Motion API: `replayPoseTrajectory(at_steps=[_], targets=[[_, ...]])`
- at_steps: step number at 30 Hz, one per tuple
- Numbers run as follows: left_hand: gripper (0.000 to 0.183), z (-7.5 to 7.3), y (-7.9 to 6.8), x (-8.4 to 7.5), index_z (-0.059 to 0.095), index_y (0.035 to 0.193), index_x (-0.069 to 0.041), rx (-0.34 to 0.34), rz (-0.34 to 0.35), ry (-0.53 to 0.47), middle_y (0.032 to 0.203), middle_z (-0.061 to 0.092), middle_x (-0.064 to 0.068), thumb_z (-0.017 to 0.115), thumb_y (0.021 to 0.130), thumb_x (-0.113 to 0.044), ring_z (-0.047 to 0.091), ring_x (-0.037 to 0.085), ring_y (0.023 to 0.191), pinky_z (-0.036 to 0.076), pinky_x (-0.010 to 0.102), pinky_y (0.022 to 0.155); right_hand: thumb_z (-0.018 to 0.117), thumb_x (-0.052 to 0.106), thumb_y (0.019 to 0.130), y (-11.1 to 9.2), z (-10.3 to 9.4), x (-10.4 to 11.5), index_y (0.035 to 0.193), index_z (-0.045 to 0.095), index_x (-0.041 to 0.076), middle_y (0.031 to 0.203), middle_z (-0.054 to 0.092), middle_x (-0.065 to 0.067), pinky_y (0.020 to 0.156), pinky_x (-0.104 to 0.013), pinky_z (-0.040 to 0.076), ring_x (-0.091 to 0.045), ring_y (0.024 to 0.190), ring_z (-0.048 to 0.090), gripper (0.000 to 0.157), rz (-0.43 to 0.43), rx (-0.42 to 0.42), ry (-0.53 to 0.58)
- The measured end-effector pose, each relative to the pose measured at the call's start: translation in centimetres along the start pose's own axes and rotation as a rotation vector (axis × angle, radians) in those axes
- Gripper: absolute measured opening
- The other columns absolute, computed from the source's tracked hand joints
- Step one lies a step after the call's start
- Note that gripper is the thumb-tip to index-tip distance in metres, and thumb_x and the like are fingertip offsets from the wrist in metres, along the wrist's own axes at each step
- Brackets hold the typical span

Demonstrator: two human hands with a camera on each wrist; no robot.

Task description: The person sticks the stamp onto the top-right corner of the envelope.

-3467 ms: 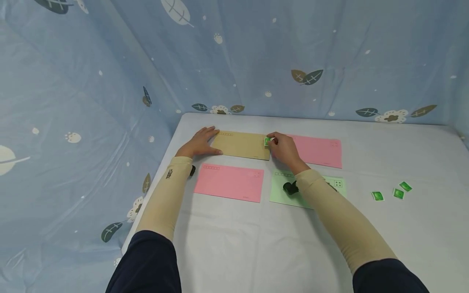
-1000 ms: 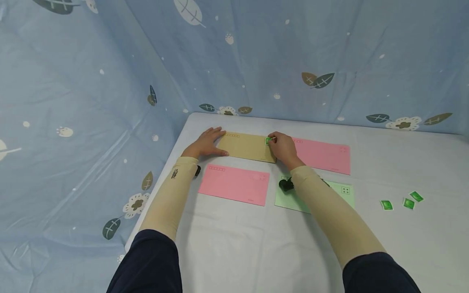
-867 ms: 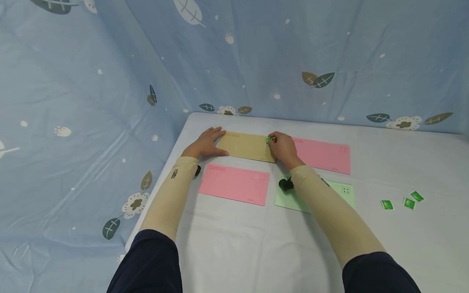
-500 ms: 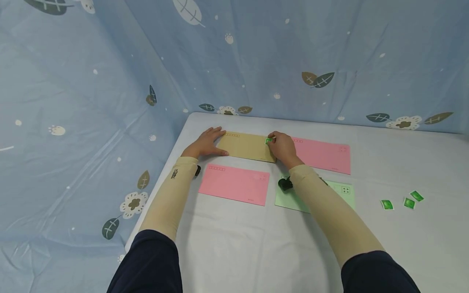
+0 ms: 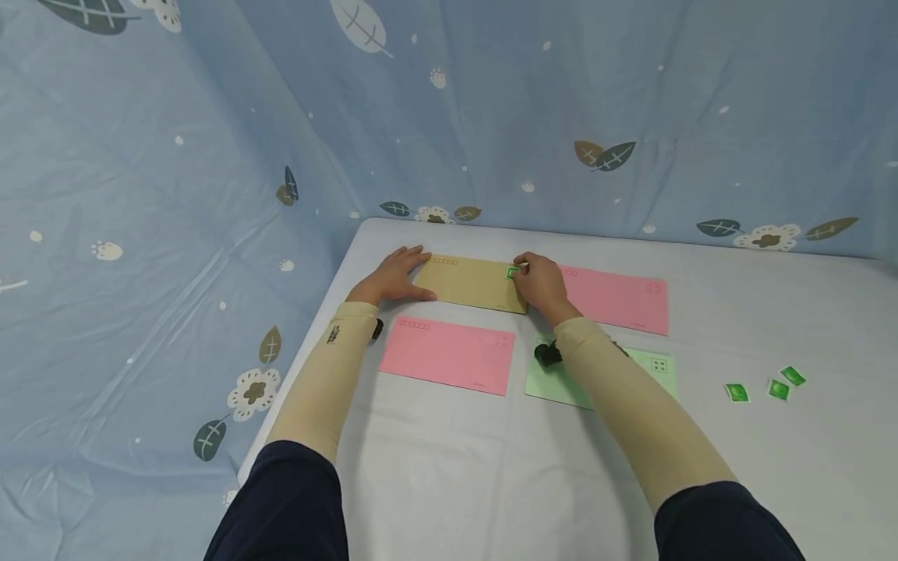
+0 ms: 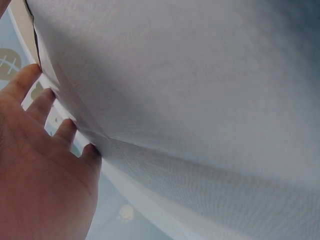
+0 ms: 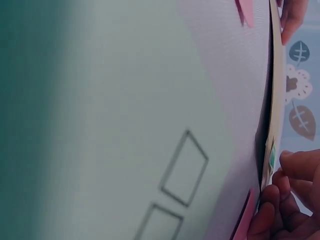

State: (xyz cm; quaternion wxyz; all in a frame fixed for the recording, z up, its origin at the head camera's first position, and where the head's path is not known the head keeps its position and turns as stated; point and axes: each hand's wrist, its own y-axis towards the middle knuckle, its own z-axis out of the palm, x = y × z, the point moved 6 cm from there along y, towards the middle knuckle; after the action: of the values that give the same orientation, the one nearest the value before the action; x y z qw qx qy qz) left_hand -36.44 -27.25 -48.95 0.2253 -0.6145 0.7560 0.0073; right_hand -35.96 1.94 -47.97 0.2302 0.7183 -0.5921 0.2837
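Observation:
A tan envelope (image 5: 466, 284) lies at the back of the table. My left hand (image 5: 390, 279) rests at its left end, thumb and fingers spread; in the left wrist view the fingertips (image 6: 33, 68) reach the white table surface and the envelope's edge. At the envelope's upper right corner, my right hand (image 5: 543, 285) pinches a small green stamp (image 5: 512, 273) with a white border. The right wrist view shows the stamp (image 7: 272, 159) against the envelope, with the other fingers curled below. Part of the stamp is hidden behind the fingertips.
Pink envelopes lie to the right (image 5: 620, 300) and in front (image 5: 449, 354). A green envelope (image 5: 561, 387) lies partly under the right forearm. Three loose stamps, one nearest the middle (image 5: 737, 393), sit on the right of the white table (image 5: 449, 467). Patterned blue cloth (image 5: 491, 93) hangs behind.
The head view has shifted slightly. The left hand stays in place; the right hand keeps the stamp at the envelope's corner, where the stamp has turned and slid down a little.

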Motion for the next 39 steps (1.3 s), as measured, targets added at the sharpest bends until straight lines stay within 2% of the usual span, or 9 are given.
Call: replayPoseTrajectory(at_steps=[4,8,11,15,26,39], targets=[[0.105,-0.01,-0.13,0.23,0.028,0.163,-0.019,0.005,-0.003,-0.005,0.171,0.012,0.004,0.08,0.081,-0.057,-0.001,0.03,0.157,0.006,0.05,0.126,0.062,0.017,0.102,-0.03,0.12,0.23,0.131,0.066,0.005,0.094,0.063,-0.011,0.064,-0.034,0.04,-0.022,0.07,0.048,0.031,-0.019,0.006,0.006],[0.104,-0.08,-0.34,0.19,0.028,0.163,-0.018,0.004,-0.006,-0.002,0.171,0.012,0.004,0.08,0.081,-0.056,-0.001,0.03,0.157,0.006,0.049,0.126,0.062,0.014,0.101,0.0,0.34,0.5,0.131,0.065,0.005,0.099,0.058,-0.012,0.069,-0.036,0.043,-0.024,0.078,0.05,0.031,-0.036,0.009,-0.013],[0.103,-0.12,-0.33,0.17,0.028,0.163,-0.018,0.001,-0.008,0.003,0.171,0.012,0.004,0.08,0.082,-0.056,-0.001,0.03,0.157,0.006,0.049,0.126,0.063,0.012,0.1,-0.02,0.4,0.63,0.13,0.066,0.005,0.117,0.058,-0.015,0.082,-0.041,0.052,-0.028,0.095,0.058,0.032,-0.043,0.003,-0.02],[0.104,-0.12,-0.33,0.22,0.028,0.163,-0.018,0.003,-0.014,-0.001,0.171,0.011,0.004,0.08,0.082,-0.056,-0.001,0.03,0.157,0.006,0.049,0.126,0.064,0.01,0.099,-0.14,0.33,0.65,0.13,0.066,0.004,0.135,0.055,-0.017,0.093,-0.046,0.054,-0.032,0.11,0.061,0.032,-0.047,0.011,-0.012],[0.106,0.01,-0.06,0.16,0.027,0.163,-0.018,0.007,-0.001,0.016,0.171,0.012,0.005,0.08,0.081,-0.058,0.0,0.031,0.157,0.006,0.049,0.126,0.065,0.008,0.098,-0.18,0.17,0.63,0.129,0.067,0.001,0.13,0.058,-0.017,0.087,-0.043,0.054,-0.03,0.107,0.062,0.031,-0.063,0.027,-0.024],[0.105,-0.29,-0.49,-0.54,0.028,0.163,-0.017,0.004,0.006,0.007,0.171,0.012,0.006,0.082,0.081,-0.055,0.0,0.031,0.157,0.006,0.049,0.126,0.064,0.009,0.099,-0.03,0.06,0.58,0.125,0.071,0.003,0.13,0.061,-0.016,0.091,-0.045,0.054,-0.031,0.11,0.062,0.027,-0.083,0.03,-0.095]])
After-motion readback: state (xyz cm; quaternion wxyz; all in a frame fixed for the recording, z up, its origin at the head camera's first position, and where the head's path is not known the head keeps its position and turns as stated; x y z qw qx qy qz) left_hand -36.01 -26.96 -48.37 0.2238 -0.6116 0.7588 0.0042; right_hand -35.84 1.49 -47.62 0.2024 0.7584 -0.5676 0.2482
